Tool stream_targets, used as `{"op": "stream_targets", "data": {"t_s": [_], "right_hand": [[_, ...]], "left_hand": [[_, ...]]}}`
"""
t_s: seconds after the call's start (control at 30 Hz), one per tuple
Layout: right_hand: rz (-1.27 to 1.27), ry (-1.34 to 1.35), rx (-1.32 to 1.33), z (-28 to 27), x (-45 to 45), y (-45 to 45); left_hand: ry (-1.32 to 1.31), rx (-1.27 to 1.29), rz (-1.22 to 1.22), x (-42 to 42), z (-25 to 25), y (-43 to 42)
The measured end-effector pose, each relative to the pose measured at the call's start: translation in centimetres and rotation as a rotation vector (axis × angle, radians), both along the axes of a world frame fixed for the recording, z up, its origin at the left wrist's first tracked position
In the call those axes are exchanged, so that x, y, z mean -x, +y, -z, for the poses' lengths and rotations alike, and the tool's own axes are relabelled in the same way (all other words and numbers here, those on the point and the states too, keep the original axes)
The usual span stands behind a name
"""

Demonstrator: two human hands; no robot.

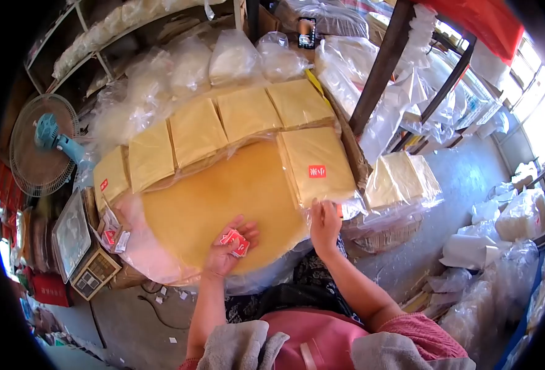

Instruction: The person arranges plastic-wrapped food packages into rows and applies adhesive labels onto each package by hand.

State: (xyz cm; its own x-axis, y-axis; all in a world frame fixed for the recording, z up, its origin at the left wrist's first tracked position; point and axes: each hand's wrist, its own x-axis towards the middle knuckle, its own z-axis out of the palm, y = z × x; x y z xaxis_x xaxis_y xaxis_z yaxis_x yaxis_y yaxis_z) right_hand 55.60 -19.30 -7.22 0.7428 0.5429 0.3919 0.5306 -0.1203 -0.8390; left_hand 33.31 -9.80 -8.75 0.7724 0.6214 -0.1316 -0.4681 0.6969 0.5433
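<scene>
My left hand (233, 248) is closed around a small stack of red-and-white labels (240, 244), held over a smooth yellow expanse (223, 191) that looks like fine grain. My right hand (326, 223) is at the near edge of a flat yellow pack (312, 151) in clear plastic. Its fingers are curled, and something small and dark with a little red shows beside them; I cannot make out what it is. A red label (317, 171) with white characters lies on that pack.
More yellow packs (198, 132) line the far side, one with a red label. Two paler packs (396, 179) sit at right. A fan (44, 142), a scale (94, 274) and a box of labels (113, 231) are at left. A wooden post (383, 65) rises at back right.
</scene>
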Motion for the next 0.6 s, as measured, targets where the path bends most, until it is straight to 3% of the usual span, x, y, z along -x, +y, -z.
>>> {"op": "stream_targets", "data": {"t_s": [0.2,0.33,0.37,0.5,0.57,0.6], "right_hand": [[-0.054,0.177,0.037,0.9,-2.1,0.0],[-0.408,0.796,-0.176,-0.2,-4.2,-4.3],[-0.404,0.739,-0.079,-0.3,-6.1,-6.2],[0.111,0.528,-0.034,2.9,-16.0,-11.8],[0.431,0.441,0.286,8.4,-22.6,-13.8],[0.432,0.574,0.331,8.1,-23.9,-13.9]], "left_hand": [[0.103,-0.031,-0.024,-0.8,-0.7,-0.2],[0.268,-0.110,0.077,-4.0,-2.7,-1.2],[0.292,-0.125,0.109,-4.9,-3.1,-1.4],[0.367,-0.168,0.174,-9.5,-3.8,-1.7],[0.403,-0.190,0.176,-11.2,-3.7,-1.6],[0.418,-0.207,0.170,-12.0,-3.5,-1.4]]}}
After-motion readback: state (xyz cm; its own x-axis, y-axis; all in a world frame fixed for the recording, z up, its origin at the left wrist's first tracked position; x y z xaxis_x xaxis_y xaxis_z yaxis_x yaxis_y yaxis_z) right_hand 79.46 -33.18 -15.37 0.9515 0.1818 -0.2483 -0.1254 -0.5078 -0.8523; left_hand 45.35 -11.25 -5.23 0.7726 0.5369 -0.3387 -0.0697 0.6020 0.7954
